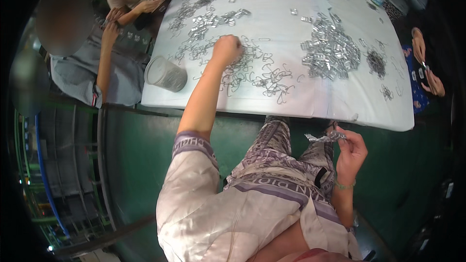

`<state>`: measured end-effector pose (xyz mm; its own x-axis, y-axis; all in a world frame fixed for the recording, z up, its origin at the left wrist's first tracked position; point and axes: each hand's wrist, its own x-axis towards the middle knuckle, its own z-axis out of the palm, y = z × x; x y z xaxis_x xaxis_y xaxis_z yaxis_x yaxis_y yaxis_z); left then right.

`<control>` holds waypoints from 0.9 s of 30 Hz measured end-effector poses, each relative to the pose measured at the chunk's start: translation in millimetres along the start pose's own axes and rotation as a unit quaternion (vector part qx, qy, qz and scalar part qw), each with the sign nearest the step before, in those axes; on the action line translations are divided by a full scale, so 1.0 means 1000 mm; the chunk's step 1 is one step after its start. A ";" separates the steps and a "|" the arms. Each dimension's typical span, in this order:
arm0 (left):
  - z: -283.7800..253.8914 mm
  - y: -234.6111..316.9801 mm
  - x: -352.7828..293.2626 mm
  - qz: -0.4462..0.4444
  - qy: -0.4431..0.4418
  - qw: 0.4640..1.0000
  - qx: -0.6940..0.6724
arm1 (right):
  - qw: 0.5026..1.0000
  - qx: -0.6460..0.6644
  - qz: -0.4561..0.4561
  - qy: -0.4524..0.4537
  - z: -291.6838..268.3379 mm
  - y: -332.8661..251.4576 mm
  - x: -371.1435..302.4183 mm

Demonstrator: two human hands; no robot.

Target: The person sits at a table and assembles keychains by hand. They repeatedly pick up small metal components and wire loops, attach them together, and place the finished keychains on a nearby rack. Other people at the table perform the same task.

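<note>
My left hand (pixel 227 50) reaches over the table with its fingers curled, at a loose pile of thin bent wire hooks (pixel 242 65). What its fingers hold, if anything, is hidden. More wire hooks (pixel 276 83) lie scattered nearer the table's front edge. Below that edge, in front of my lap, my right hand (pixel 353 151) is closed on a short row of small silver metal pieces (pixel 326 137). The row sticks out leftward from the fingertips. Loose silver metal pieces (pixel 332 48) form a large heap on the right half of the table.
A translucent plastic tub (pixel 166 74) stands at the table's left front corner. Another silver heap (pixel 206 24) lies beyond my left hand, and dark wire pieces (pixel 376 63) lie at right. Co-workers' hands (pixel 112 19) (pixel 427 70) are busy on both sides of the white-covered table (pixel 291 104).
</note>
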<state>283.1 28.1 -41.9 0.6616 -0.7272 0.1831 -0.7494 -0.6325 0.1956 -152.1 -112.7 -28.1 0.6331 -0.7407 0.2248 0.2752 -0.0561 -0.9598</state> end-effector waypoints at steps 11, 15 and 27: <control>-0.060 0.228 -0.137 0.150 -0.016 0.810 -0.567 | 0.996 0.002 0.038 0.085 0.025 -0.008 0.002; -0.053 0.252 -0.145 0.170 0.048 0.842 -0.510 | 0.995 0.007 0.027 0.100 0.027 -0.012 0.002; -0.042 0.266 -0.151 0.151 0.119 0.858 -0.477 | 0.994 -0.053 -0.033 0.088 0.030 -0.012 0.002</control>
<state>-14.5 -19.1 23.0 0.5122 -0.6732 0.5334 -0.5998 0.1641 0.7831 -132.7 -93.5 -10.8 0.4761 -0.8386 0.2647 0.2287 -0.1725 -0.9581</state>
